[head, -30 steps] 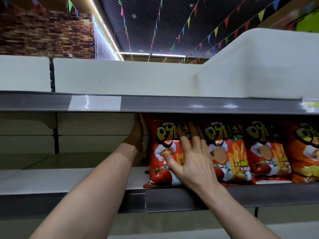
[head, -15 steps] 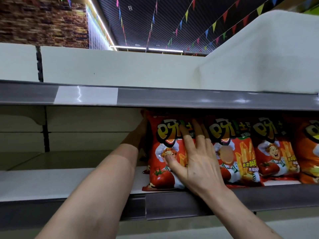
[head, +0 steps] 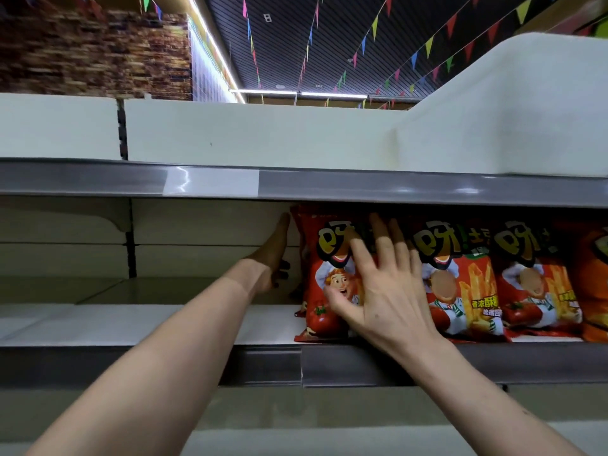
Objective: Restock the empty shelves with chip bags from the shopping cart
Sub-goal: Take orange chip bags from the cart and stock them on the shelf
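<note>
Chip bag [head: 320,324], red: leftmost of an upright row on the shelf [head: 131,324]. Right hand [head: 391,291] — grip released, spread flat on its front. Left hand [head: 273,261] — beside its left edge; grip cannot be told.

- Three red chip bags [head: 460,291] stood side by side, from the centre toward 3 o'clock.
- One orange chip bag [head: 592,291] was cut off by the frame edge at 3 o'clock.
- Two bare hands showed: the left hand [head: 271,268] at 9 o'clock of the bags, the right hand [head: 391,291] over the leftmost red one.
- Two grey shelf rails [head: 394,189] ran across, at 12 and 6 o'clock of the bags.
- One blank white label [head: 210,182] sat at 11 o'clock.
</note>
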